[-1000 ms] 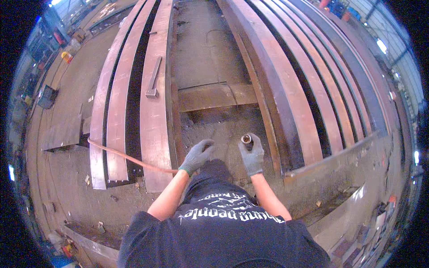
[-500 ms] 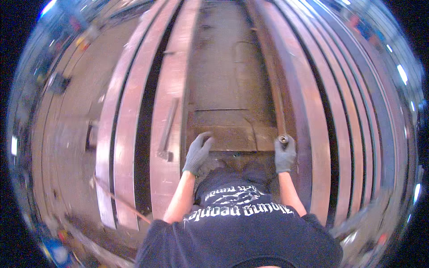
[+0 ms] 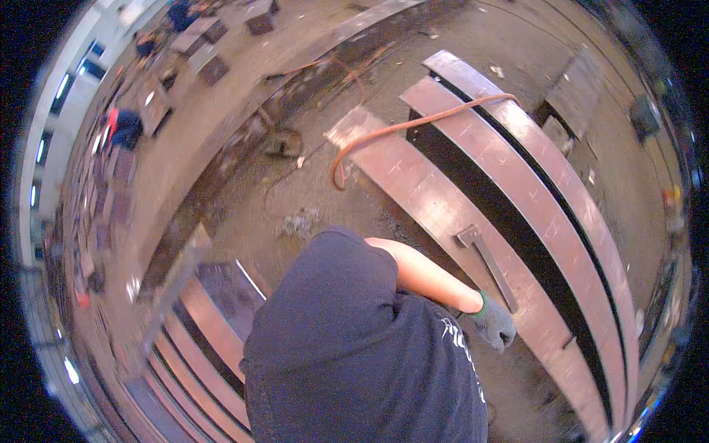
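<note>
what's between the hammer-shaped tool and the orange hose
In the head view, only bare beam lies between the hammer-shaped tool and the orange hose.

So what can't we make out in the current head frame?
- Right hand: not visible in the head view; behind the shirt or past the lower edge, can't tell which.
- Left hand: head view, blur and its curled fingers hide whether it grips anything.
- Lower-left beams: head view, partly hidden by the shirt.
- Yellow-red item: head view, right rim, too small and blurred to identify.

Dirty brown floor (image 3: 210, 122), pale wall (image 3: 111, 33), bright strips of light (image 3: 72, 371)
</note>
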